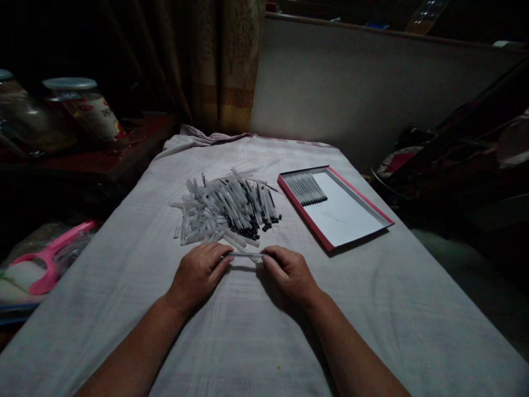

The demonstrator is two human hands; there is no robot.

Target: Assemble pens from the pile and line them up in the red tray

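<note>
Between them, my left hand (201, 270) and my right hand (290, 272) hold a thin pen (247, 255) level, just above the cloth. Each hand pinches one end, so the tips are hidden under the fingers. Right behind my hands lies a loose pile of pen parts (231, 204), with clear barrels, translucent caps and black end pieces mixed together. To the right is a shallow red-edged box lid (351, 223) with a white inside. A neat row of pens (306, 189) lies side by side in its far left corner, black ends toward me.
A pale checked cloth (231, 342) covers the table. At the left, jars (88, 107) stand on a dark red cabinet (136, 149), and a pink-handled item (52, 256) lies below beside plastic bags. A curtain (231, 66) and a pale wall (322, 82) rise behind.
</note>
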